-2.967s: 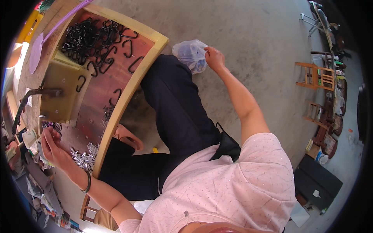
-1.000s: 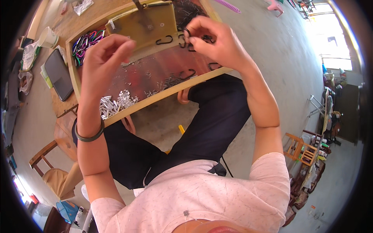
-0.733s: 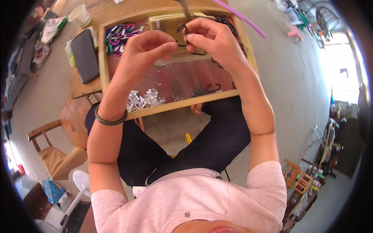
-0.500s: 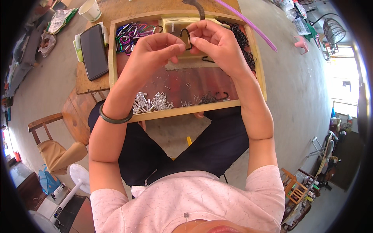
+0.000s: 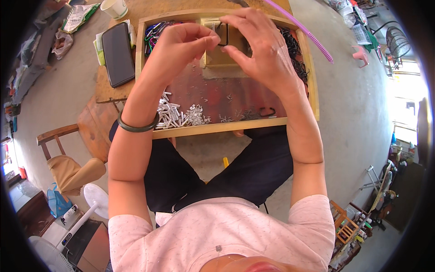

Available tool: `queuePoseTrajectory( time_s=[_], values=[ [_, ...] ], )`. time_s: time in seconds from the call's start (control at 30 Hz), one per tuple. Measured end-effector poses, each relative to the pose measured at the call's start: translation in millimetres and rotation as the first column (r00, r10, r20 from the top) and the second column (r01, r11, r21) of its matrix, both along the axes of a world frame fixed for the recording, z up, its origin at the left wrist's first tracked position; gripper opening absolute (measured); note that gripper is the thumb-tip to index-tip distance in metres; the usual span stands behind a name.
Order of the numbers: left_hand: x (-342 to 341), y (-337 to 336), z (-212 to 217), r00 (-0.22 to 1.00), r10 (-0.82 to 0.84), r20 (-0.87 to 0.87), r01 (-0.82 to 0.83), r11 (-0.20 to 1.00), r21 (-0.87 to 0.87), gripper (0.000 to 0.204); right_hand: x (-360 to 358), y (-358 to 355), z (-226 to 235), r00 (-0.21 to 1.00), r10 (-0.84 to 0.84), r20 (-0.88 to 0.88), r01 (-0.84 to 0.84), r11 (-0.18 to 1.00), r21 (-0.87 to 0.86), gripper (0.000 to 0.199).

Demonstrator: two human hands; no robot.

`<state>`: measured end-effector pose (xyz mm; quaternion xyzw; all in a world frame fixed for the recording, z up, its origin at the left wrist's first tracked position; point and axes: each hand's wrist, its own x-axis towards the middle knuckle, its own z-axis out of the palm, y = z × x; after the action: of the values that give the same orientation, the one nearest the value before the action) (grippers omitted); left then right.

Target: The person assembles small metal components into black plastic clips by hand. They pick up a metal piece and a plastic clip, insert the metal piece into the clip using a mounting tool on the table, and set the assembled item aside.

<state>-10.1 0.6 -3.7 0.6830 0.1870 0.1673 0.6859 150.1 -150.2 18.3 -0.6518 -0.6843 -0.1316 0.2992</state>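
Over the far half of a wood-rimmed tray (image 5: 217, 130), my left hand (image 5: 183, 47) pinches a black carabiner body (image 5: 226, 36) by its side. Around the other side of it is my right hand (image 5: 263, 52), its thumb and fingers spread apart. A pale yellow-edged block (image 5: 222, 61) lies beneath the hands. Beyond my left hand lie coloured carabiners (image 5: 153, 36), partly hidden by it. Black carabiner hooks (image 5: 299, 68) are heaped along the tray's right side. Silver metal tubes and small pieces (image 5: 170, 114) lie at the near left, with a single black hook (image 5: 267, 112) at the near right.
Left of the tray a dark phone (image 5: 118, 54) lies on the wooden table, with a paper cup (image 5: 114, 8) behind it. A ridged purple tube (image 5: 308, 35) crosses the far right corner. A wooden chair (image 5: 56, 138) and a white fan (image 5: 95, 199) stand at the left.
My right fingers have opened and come away from the black carabiner, which stays in my left fingers. In the picture, the tray and table have shifted slightly to the right and up.
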Motion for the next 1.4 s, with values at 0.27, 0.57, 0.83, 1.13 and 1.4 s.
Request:
queuePoseTrajectory(
  time_s=[0.27,0.57,0.83,1.13,1.4],
  values=[
    [21,2,-29,0.966,0.24,0.094,-0.253,0.952,0.171,0.039,0,20,-8,0.989,-0.12,-0.082,0.121,0.993,0.013,0.051],
    [27,6,-38,0.966,0.259,-0.001,-0.255,0.954,0.156,0.029,0,27,-19,0.987,-0.106,-0.118,0.111,0.993,0.033,0.05],
    [27,9,-45,0.969,0.246,0.031,-0.247,0.957,0.151,0.029,-1,27,-20,0.991,-0.121,-0.066,0.123,0.992,0.041,0.049],
    [26,7,-42,0.967,0.254,0.009,-0.252,0.953,0.168,0.031,-1,24,-16,0.99,-0.109,-0.086,0.111,0.994,0.02,0.051],
    [21,10,-42,0.981,0.192,0.019,-0.192,0.962,0.193,0.031,1,23,-20,0.989,-0.12,-0.091,0.122,0.993,0.007,0.052]
  ],
)
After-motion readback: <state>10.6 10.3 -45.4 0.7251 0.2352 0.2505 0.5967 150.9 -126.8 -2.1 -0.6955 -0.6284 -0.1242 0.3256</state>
